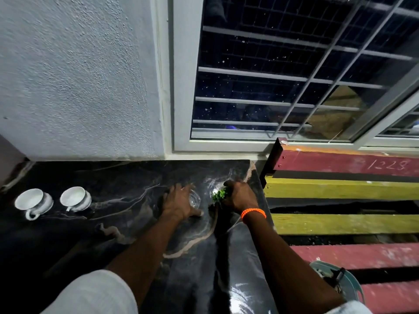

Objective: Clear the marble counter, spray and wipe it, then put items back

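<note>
Head view. The counter (108,225), dark marble with pale veins, fills the lower left and centre of the frame and ends at a wall and window sill above. Two white cups (34,201) (76,198) stand side by side at the left of the frame, well apart from both hands.

The left hand (179,203) lies at centre frame, fingers spread, palm down over a clear glass (194,200); it touches the glass, but whether it grips it cannot be told through the blur. The right hand (240,196), just to the right, is closed around a small green plant (219,194), with leaves showing at the thumb side. The plant sits near the counter's right edge. An orange bead band (253,213) circles the right wrist. The two hands are near each other but not touching.

Right of the counter, red and yellow slats (344,191) run across the frame. A window with a white grille (294,73) occupies the upper right.
</note>
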